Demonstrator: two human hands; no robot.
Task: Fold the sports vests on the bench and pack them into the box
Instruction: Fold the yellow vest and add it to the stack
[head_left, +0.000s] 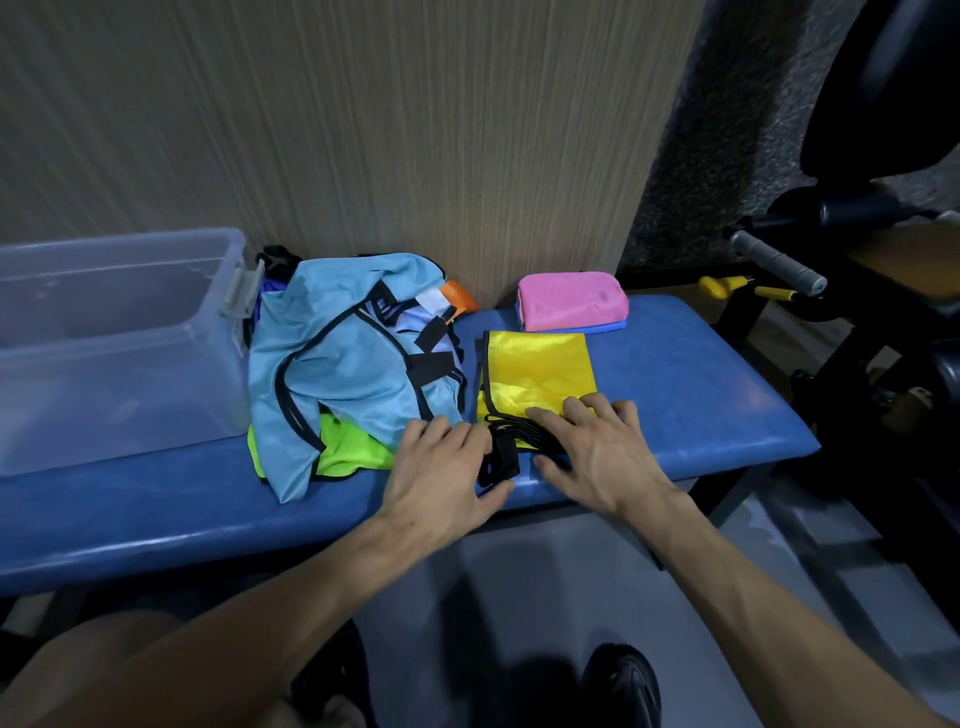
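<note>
- The yellow vest (537, 371) lies partly folded on the blue surface (675, 395), in front of you and a little to the right, its black straps (511, 441) bunched at the near edge.
- Your right hand (597, 447) rests flat on that near edge, fingers (587, 408) straight and spread, pressing the cloth and straps down without gripping anything.
- Your left hand (441, 467) lies flat just beside the straps, fingers relaxed and extended, holding nothing; whether its thumb touches the strap loop is hard to tell.
- The step in hand looks like tidying and flattening this fold. Tuck the loose straps inside the yellow panel first, so they do not trail out when you lift it.
- Smooth from the middle outward with flat palms; the mesh looks slippery and will likely shift on the padded top if you push from one side only.
- Keep the fold square with the pink folded vest (571, 301), which sits on a blue one near the wall, so the bundles stack evenly.
- To the left, a heap of unfolded vests (343, 364), light blue over lime green, waits touching the clear box (104, 332), which stands at the left end and looks empty.
- Keep your left wrist off the heap so it does not drag.
</note>
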